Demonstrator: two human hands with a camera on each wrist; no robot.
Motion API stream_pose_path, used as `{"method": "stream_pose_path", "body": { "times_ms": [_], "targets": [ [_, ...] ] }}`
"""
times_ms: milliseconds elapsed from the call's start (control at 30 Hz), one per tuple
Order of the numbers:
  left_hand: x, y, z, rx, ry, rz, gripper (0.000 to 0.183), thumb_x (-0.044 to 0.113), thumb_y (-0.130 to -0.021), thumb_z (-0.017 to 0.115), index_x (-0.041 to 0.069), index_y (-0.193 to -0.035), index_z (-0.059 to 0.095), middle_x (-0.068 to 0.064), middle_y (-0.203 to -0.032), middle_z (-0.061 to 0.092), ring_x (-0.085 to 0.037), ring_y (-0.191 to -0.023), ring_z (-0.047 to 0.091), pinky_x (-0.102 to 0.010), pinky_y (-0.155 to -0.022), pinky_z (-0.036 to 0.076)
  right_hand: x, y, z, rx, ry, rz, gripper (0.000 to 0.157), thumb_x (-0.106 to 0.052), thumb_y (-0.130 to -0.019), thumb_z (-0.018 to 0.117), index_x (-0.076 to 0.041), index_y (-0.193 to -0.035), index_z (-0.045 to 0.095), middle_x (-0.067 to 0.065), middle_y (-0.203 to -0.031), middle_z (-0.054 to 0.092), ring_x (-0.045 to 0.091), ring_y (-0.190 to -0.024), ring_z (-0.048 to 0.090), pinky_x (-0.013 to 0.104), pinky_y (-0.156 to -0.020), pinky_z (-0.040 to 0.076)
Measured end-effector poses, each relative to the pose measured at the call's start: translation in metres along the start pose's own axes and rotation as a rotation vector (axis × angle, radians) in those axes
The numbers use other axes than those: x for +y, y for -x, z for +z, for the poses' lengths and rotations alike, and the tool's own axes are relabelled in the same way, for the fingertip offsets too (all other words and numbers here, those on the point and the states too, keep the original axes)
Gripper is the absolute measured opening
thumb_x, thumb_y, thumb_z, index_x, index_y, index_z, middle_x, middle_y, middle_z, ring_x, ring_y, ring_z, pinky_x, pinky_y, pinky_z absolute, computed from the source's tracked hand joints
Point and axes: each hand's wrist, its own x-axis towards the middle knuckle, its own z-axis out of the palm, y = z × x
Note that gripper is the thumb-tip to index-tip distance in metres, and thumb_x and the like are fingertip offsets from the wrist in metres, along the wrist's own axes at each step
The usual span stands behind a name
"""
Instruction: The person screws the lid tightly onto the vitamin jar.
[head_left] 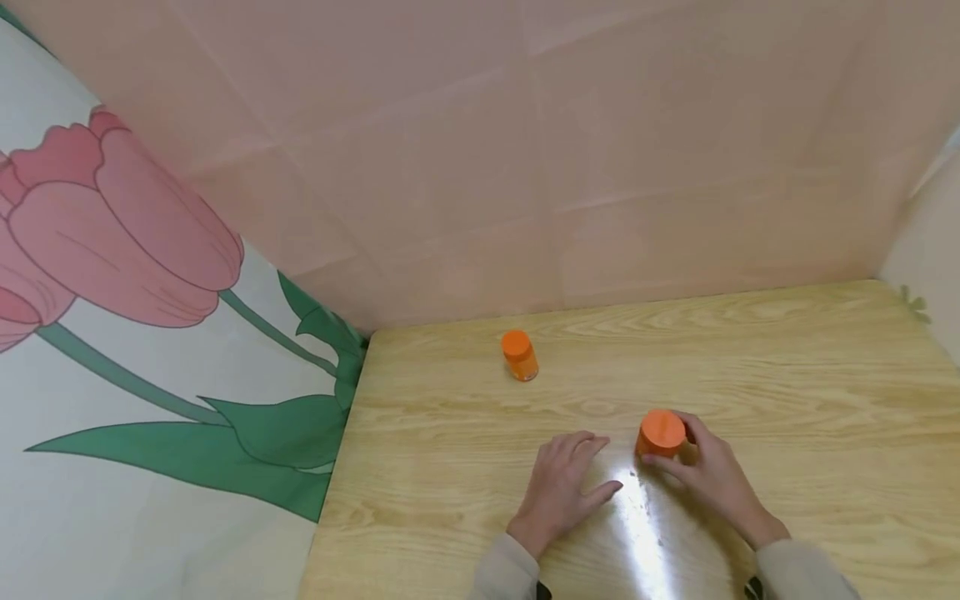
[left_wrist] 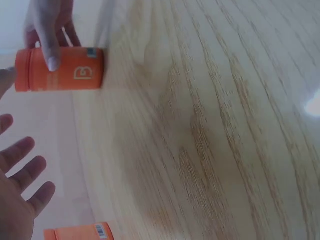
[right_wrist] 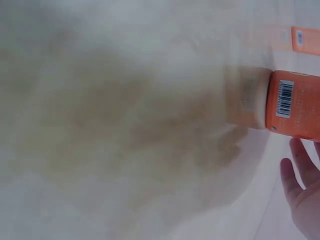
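Note:
An orange bottle (head_left: 662,432) with a round orange lid stands upright on the table, right of the middle. My right hand (head_left: 716,475) grips its side, thumb in front and fingers behind. White lettering marks this bottle (left_wrist: 67,70) in the left wrist view, and a barcode shows on the bottle (right_wrist: 292,105) in the right wrist view. To its left, my left hand (head_left: 558,487) hovers with fingers spread, touching nothing. Farther back on the table stands a second, similar orange bottle (head_left: 520,356), apart from both hands.
The wood-grain table (head_left: 420,467) has a glossy light reflection in front of the gripped bottle. A pinkish cloth or sheet (head_left: 450,167) rises behind the table's back edge. On the left hangs a white covering with a large pink tulip print (head_left: 127,225).

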Motion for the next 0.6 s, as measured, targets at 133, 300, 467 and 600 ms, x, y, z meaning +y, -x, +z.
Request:
{"method": "stream_pose_path", "body": {
  "times_ms": [133, 300, 467, 600],
  "targets": [
    [-0.006, -0.001, 0.001, 0.021, 0.008, -0.024, 0.057, 0.051, -0.089, 0.068, 0.023, -0.137, 0.054, 0.004, -0.131, 0.061, -0.013, -0.12, 0.056, -0.032, -0.1, 0.046, 0.001, -0.017, -0.004, -0.018, -0.022, 0.002, 0.073, -0.028, -0.078, 0.084, 0.001, -0.133, 0.047, 0.025, -0.132, 0.059, 0.044, -0.12, 0.054, 0.066, -0.095, 0.042],
    [-0.011, -0.002, 0.001, -0.006, 0.018, -0.061, 0.054, 0.051, -0.091, 0.065, 0.023, -0.137, 0.054, 0.004, -0.13, 0.061, -0.014, -0.121, 0.056, -0.034, -0.101, 0.046, 0.004, -0.035, -0.009, -0.05, -0.039, 0.041, 0.073, -0.029, -0.08, 0.082, 0.001, -0.134, 0.044, 0.028, -0.135, 0.055, 0.048, -0.124, 0.051, 0.07, -0.097, 0.038],
    [-0.014, -0.004, 0.0, -0.069, 0.032, -0.114, 0.052, 0.052, -0.095, 0.059, 0.025, -0.139, 0.053, 0.004, -0.134, 0.059, -0.014, -0.124, 0.054, -0.035, -0.103, 0.044, 0.003, -0.051, -0.014, -0.085, -0.023, 0.11, 0.078, -0.035, -0.081, 0.081, 0.001, -0.137, 0.04, 0.031, -0.141, 0.05, 0.052, -0.128, 0.045, 0.071, -0.099, 0.035],
    [-0.017, -0.005, -0.001, -0.109, 0.037, -0.148, 0.052, 0.053, -0.096, 0.056, 0.026, -0.14, 0.051, 0.003, -0.136, 0.058, -0.015, -0.126, 0.053, -0.036, -0.104, 0.043, 0.002, -0.061, -0.016, -0.105, -0.018, 0.141, 0.079, -0.035, -0.082, 0.08, 0.0, -0.138, 0.038, 0.031, -0.143, 0.047, 0.052, -0.131, 0.042, 0.072, -0.101, 0.034]
  ]
}}
